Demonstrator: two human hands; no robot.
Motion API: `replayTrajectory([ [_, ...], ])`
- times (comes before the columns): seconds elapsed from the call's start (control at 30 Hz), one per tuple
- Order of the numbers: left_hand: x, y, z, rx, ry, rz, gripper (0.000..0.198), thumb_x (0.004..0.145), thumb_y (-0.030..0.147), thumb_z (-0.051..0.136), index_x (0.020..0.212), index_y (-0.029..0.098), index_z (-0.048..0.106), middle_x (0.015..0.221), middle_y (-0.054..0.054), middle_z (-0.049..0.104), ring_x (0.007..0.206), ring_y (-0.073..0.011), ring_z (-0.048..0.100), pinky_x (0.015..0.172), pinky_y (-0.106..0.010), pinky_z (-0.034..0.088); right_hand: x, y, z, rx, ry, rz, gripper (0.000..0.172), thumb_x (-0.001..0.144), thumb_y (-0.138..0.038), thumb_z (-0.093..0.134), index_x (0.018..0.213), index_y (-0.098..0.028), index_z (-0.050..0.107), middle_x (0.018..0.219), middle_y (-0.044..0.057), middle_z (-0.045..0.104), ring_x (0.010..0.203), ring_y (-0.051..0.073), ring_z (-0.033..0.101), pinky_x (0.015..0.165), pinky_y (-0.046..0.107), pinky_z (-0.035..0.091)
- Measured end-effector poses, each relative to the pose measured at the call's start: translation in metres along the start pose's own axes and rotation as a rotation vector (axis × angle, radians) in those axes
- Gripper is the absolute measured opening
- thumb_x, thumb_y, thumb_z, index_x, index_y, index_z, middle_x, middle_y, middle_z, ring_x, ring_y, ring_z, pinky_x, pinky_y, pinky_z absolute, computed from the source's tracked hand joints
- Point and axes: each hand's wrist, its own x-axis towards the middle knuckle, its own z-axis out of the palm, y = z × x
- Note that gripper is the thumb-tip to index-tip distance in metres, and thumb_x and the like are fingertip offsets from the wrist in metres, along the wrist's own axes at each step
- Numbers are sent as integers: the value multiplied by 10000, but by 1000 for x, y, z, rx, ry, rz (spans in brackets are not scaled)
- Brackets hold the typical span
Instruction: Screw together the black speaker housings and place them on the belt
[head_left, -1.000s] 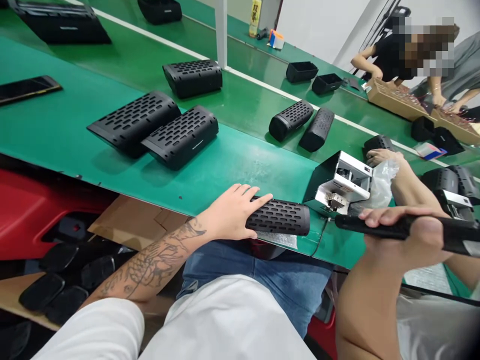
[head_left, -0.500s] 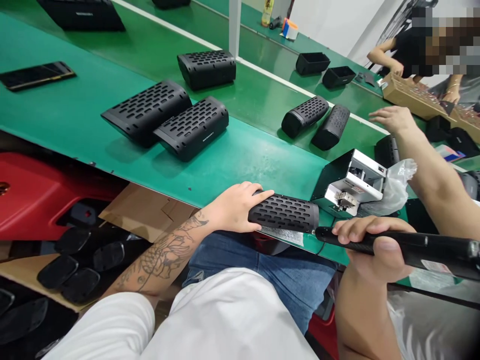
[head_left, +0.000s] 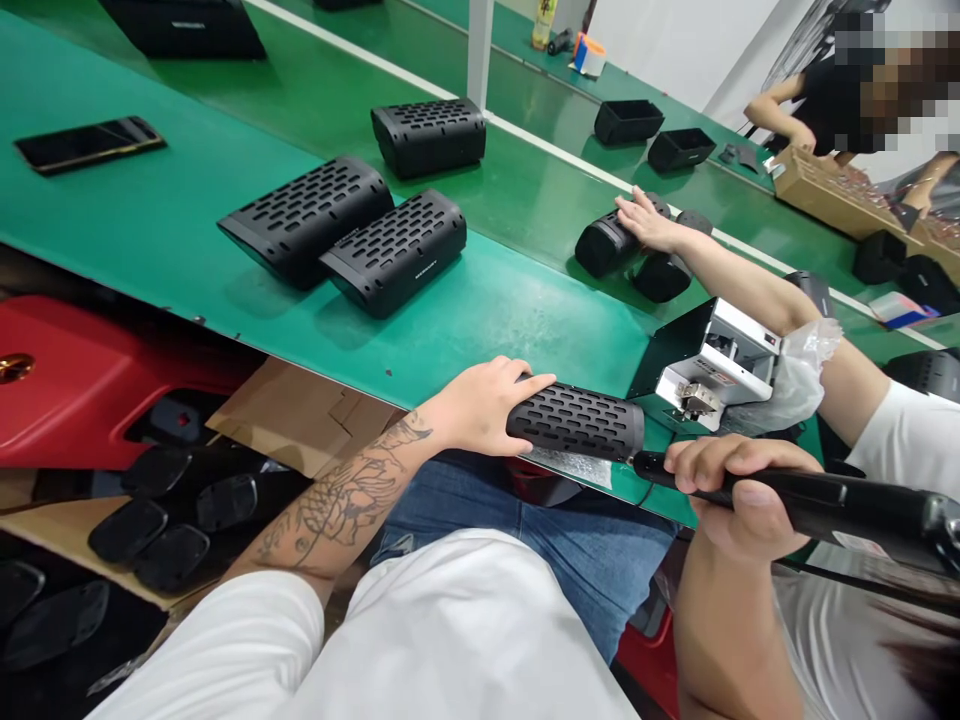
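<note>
My left hand [head_left: 480,405] grips the left end of a black perforated speaker cylinder [head_left: 581,420] lying at the near edge of the green belt [head_left: 150,220]. My right hand [head_left: 739,490] is closed round a long black electric screwdriver [head_left: 825,500] whose tip meets the cylinder's right end. Just behind stands a small white and black screw feeder box [head_left: 720,365].
A co-worker's hand [head_left: 645,220] reaches from the right onto two black cylinders [head_left: 607,245]. Three larger perforated speaker housings [head_left: 394,250] and a phone [head_left: 90,143] lie on the belt. A cardboard tray of black oval caps [head_left: 150,520] sits below left, by a red bin [head_left: 90,370].
The screwdriver tip has come up to the cylinder's right end. The co-worker's arm has stretched leftward from the box to the two cylinders on the belt.
</note>
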Motion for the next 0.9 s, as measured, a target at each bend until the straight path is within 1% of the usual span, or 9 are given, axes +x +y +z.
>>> replayTrajectory([
  [0.17,1,1,0,-2,-10,-1,1014,920,555,861,1814,208,532,1567,-193,637,1375,-356,644,1175,-465,612,-2,2,-2,-14,-90,-43,133,909,-129,615,1029,-175,645,672,-22,567,493,126,580,558,299,600],
  [0.23,1,0,-1,-9,-34,-10,1030,920,553,861,1828,213,514,1581,-195,624,1395,-363,636,1177,-474,616,-2,4,-5,13,-114,-14,116,916,-131,623,1023,-176,624,686,-22,576,508,123,590,575,298,601],
  [0.4,1,1,-2,-8,-60,-20,1043,918,552,868,1839,219,507,1587,-200,617,1397,-375,635,1164,-493,629,-6,6,-5,77,-81,69,53,973,-186,651,1014,-169,623,697,-17,579,567,113,622,638,291,613],
  [0.6,0,-2,3,-19,4,8,1035,896,528,904,1813,210,544,1570,-199,633,1395,-379,648,1179,-515,641,-12,1,1,61,-53,94,73,1003,-188,695,1062,-165,660,738,-13,602,645,104,660,695,289,639],
  [0.67,-1,-4,8,-40,38,22,1038,891,519,912,1810,198,552,1573,-202,633,1397,-381,656,1195,-532,644,-10,-4,-6,44,-23,82,87,1005,-209,682,1080,-166,692,734,-9,609,625,117,665,672,306,644],
  [0.73,-1,-6,13,-69,69,45,1042,890,521,922,1807,188,556,1577,-207,637,1395,-379,666,1201,-538,651,-2,-8,-19,13,7,18,129,1014,-262,638,1065,-167,708,710,-3,614,566,140,646,607,337,635],
  [0.77,-2,-6,16,-84,85,56,1041,890,520,930,1804,188,557,1588,-209,635,1403,-379,670,1206,-539,655,5,-9,-26,-32,79,-32,144,1010,-286,630,1046,-165,699,692,-5,614,538,147,627,578,345,625],
  [0.8,-2,-7,19,-98,103,64,1038,888,516,942,1797,191,561,1611,-210,625,1425,-384,670,1218,-543,656,13,-7,-34,-101,202,-83,153,985,-308,647,1022,-163,675,671,-9,614,514,150,606,553,345,609],
  [0.9,-7,-9,30,-165,182,69,1039,854,477,999,1766,203,581,1734,-214,540,1544,-409,639,1308,-565,628,42,9,-54,-365,732,-140,312,788,-363,758,929,-175,553,596,-25,585,462,151,545,497,318,542],
])
